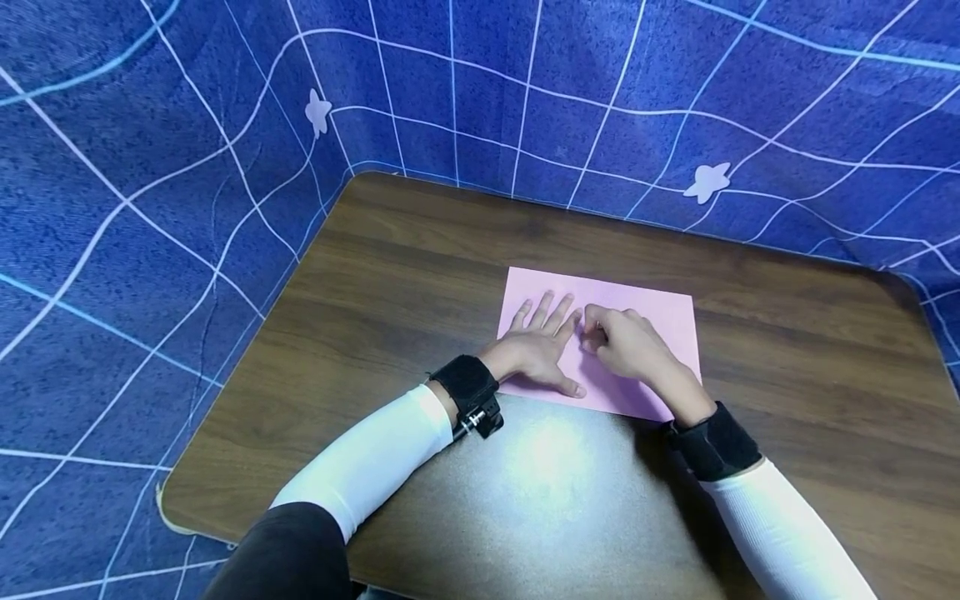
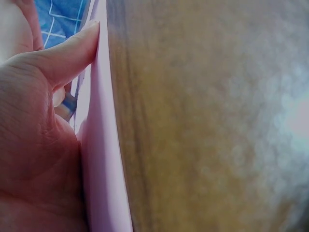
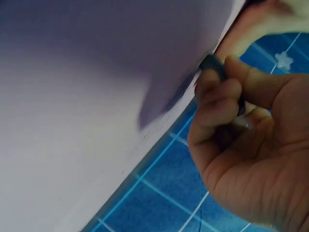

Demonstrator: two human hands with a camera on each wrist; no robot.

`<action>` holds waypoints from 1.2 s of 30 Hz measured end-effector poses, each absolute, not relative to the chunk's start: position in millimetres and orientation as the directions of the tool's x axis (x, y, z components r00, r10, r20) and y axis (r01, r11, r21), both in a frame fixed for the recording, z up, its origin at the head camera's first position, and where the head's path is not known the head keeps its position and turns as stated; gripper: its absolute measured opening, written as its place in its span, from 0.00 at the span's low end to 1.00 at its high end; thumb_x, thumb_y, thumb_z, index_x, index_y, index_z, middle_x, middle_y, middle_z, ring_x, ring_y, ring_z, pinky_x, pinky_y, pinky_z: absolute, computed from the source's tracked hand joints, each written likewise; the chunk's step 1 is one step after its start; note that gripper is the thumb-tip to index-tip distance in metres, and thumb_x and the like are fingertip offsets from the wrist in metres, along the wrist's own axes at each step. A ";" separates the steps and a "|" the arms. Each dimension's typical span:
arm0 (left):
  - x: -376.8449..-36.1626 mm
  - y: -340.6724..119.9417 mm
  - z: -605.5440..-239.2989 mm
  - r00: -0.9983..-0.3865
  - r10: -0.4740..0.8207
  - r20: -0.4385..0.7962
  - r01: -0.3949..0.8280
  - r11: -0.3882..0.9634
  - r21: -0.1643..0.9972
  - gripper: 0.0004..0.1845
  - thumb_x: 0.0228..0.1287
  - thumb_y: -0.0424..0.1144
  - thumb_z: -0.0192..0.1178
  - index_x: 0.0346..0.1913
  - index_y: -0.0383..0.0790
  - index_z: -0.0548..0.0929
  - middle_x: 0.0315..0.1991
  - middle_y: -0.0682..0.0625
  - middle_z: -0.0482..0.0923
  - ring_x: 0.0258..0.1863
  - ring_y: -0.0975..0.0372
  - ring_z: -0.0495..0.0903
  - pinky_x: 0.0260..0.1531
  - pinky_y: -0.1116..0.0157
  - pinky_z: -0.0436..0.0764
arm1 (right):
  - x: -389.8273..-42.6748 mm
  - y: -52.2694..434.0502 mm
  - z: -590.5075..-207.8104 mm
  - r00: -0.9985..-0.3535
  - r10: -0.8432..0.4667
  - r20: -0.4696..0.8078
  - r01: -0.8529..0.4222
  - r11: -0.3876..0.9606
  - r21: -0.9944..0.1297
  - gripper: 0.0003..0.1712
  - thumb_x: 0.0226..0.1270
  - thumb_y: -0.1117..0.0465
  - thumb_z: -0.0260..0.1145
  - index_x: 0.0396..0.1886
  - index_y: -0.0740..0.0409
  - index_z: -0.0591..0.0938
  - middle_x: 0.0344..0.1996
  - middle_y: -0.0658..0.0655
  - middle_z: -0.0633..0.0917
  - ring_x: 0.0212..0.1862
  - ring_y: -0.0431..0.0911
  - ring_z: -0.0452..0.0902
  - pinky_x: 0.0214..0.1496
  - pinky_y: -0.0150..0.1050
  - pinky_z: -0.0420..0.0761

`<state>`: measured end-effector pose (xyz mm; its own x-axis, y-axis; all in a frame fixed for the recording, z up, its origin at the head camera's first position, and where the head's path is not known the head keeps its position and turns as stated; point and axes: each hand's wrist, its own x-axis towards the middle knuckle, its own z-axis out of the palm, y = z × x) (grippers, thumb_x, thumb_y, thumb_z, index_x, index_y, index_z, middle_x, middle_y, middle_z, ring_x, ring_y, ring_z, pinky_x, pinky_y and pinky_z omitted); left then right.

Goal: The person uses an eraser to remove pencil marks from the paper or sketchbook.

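A pink sheet of paper (image 1: 648, 312) lies flat on a dark wooden table (image 1: 405, 267). My left hand (image 1: 542, 346) rests on the sheet's left part with its fingers straight and spread. In the left wrist view its thumb (image 2: 67, 53) presses along the paper's edge (image 2: 99, 159). My right hand (image 1: 624, 342) sits just to the right of it, fingers curled, knuckles up. In the right wrist view these fingers (image 3: 217, 92) pinch a small dark object (image 3: 214, 66) whose tip touches the paper (image 3: 96, 72). What the object is cannot be made out.
A blue cloth (image 1: 150, 167) with white grid lines and pale star shapes (image 1: 708, 182) surrounds the table at the back and sides. Bare tabletop (image 1: 810, 367) lies all around the sheet. Both forearms wear white sleeves and black wrist straps (image 1: 467, 385).
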<state>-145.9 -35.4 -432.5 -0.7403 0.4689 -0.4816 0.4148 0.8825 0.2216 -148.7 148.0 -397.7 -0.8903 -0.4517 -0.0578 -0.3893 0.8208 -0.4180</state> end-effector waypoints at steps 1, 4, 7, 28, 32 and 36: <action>-145.7 -35.9 -431.6 -0.742 0.469 -0.479 0.416 0.883 0.219 0.70 0.52 0.82 0.57 0.82 0.54 0.25 0.78 0.56 0.05 0.78 0.57 0.09 0.79 0.49 0.21 | -148.7 147.2 -398.1 -0.889 -0.454 -0.061 -0.387 0.815 -0.431 0.06 0.59 0.67 0.69 0.31 0.53 0.80 0.21 0.50 0.83 0.28 0.49 0.77 0.31 0.44 0.74; -146.7 -37.2 -431.1 -0.743 0.469 -0.477 0.412 0.883 0.225 0.71 0.52 0.81 0.58 0.81 0.54 0.24 0.78 0.56 0.05 0.78 0.56 0.08 0.78 0.49 0.19 | -153.0 147.9 -397.9 -0.916 -0.395 -0.066 -0.333 0.845 -0.419 0.05 0.60 0.66 0.69 0.32 0.54 0.81 0.23 0.52 0.84 0.29 0.50 0.77 0.32 0.44 0.74; -147.3 -37.7 -430.6 -0.743 0.470 -0.477 0.412 0.882 0.228 0.71 0.52 0.82 0.57 0.81 0.55 0.22 0.78 0.56 0.05 0.78 0.56 0.08 0.78 0.49 0.19 | -159.1 150.0 -397.2 -0.950 -0.305 -0.064 -0.263 0.896 -0.357 0.03 0.62 0.63 0.68 0.33 0.54 0.80 0.25 0.55 0.85 0.32 0.55 0.79 0.34 0.49 0.75; -143.9 -38.6 -427.9 -0.754 0.467 -0.461 0.403 0.884 0.237 0.71 0.52 0.81 0.58 0.81 0.55 0.23 0.79 0.56 0.06 0.78 0.56 0.09 0.79 0.48 0.20 | -156.5 174.0 -390.7 -0.961 -0.261 -0.092 -0.220 0.924 -0.314 0.03 0.58 0.65 0.61 0.28 0.54 0.75 0.21 0.55 0.79 0.30 0.55 0.76 0.26 0.44 0.69; -145.3 -37.9 -431.0 -0.747 0.461 -0.479 0.398 0.887 0.233 0.71 0.52 0.81 0.58 0.81 0.55 0.22 0.78 0.56 0.05 0.78 0.56 0.07 0.78 0.49 0.19 | -153.9 167.5 -392.9 -0.950 -0.301 -0.084 -0.262 0.913 -0.313 0.02 0.58 0.67 0.60 0.30 0.56 0.76 0.22 0.56 0.80 0.30 0.55 0.75 0.29 0.48 0.72; -147.4 -34.6 -434.2 -0.732 0.468 -0.496 0.403 0.883 0.239 0.71 0.52 0.81 0.58 0.80 0.55 0.21 0.77 0.56 0.03 0.76 0.56 0.05 0.77 0.49 0.16 | -149.1 154.1 -398.6 -0.914 -0.399 -0.074 -0.336 0.846 -0.414 0.04 0.62 0.65 0.66 0.35 0.56 0.78 0.23 0.54 0.85 0.29 0.53 0.78 0.32 0.47 0.75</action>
<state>-147.4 -34.6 -434.2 -0.7315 0.4679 -0.4960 0.4029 0.8834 0.2393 -149.1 154.1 -398.6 -0.9139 -0.3990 -0.0744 -0.3356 0.8460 -0.4143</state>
